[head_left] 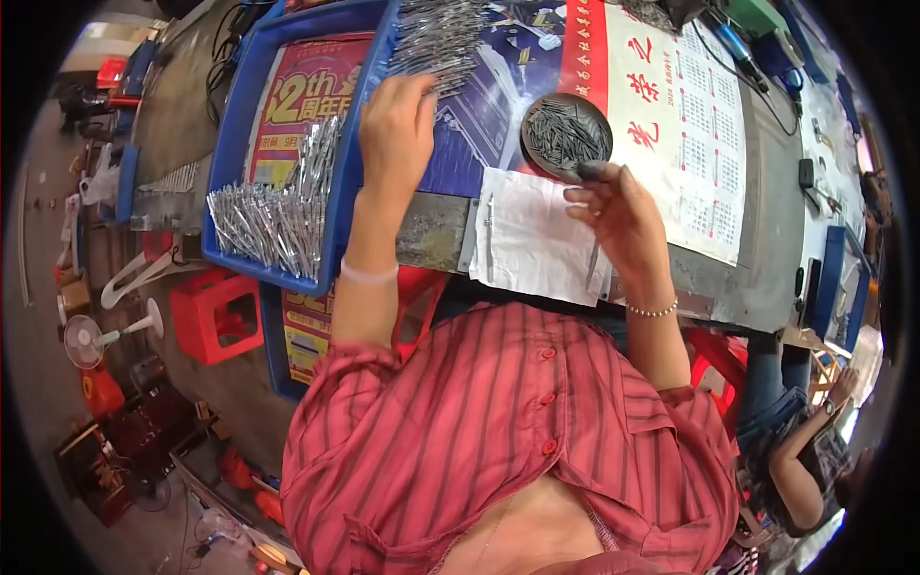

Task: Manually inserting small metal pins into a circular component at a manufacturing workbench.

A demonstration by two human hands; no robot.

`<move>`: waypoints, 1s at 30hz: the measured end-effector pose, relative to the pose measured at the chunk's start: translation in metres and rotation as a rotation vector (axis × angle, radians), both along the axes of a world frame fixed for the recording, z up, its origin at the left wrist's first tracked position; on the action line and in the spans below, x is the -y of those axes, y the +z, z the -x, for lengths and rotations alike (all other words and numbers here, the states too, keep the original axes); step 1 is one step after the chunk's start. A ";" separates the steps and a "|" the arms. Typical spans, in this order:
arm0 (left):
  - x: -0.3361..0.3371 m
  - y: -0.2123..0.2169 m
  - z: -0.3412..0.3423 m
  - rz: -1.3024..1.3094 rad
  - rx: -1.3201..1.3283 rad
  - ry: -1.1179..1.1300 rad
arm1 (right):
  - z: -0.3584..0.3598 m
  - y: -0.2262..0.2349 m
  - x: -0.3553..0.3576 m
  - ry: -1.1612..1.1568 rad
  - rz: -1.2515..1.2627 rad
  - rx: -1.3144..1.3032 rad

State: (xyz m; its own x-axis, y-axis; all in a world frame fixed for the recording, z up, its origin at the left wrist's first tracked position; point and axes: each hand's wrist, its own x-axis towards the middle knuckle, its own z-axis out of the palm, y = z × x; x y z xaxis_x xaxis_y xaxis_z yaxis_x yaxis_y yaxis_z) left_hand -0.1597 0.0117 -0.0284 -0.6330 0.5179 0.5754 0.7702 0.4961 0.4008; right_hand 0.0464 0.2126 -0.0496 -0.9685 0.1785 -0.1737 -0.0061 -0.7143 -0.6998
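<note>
Head view: we saw our left hand (396, 125) with fingers curled on metal strips (436, 38) near the surface's far edge, while right hand (618, 216) fingers pinched a pin (593, 264) beside the round dish (565, 134).

Red stool (216, 316), white fan (88, 340), wall calendar (685, 125) on bench

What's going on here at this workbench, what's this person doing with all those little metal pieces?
A person in a red striped shirt sits at a cluttered bench. Their left hand reaches into a pile of thin silvery metal strips at the top of the bench. Their right hand holds a slim metal piece over a white paper sheet, beside a round dark dish of small grey metal parts. More strips lie in a blue plastic tray.
</note>
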 end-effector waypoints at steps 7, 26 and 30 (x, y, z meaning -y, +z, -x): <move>0.114 0.068 -0.084 -0.138 0.394 0.098 | 0.062 0.003 -0.029 -0.044 -1.813 0.035; 0.184 0.003 0.122 0.826 0.596 0.159 | 0.092 -0.009 -0.037 0.130 -2.028 0.090; 0.185 -0.002 0.120 0.803 0.560 0.098 | 0.086 0.001 -0.034 0.131 -1.906 0.167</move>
State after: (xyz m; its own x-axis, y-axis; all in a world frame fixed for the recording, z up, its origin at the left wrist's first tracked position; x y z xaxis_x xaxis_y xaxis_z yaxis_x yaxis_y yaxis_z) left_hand -0.2795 -0.1729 -0.0305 -0.7677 0.5548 -0.3205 0.5131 0.8320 0.2112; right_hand -0.0401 0.2467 -0.0484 -0.9864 0.1548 0.0558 0.1162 0.8954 -0.4298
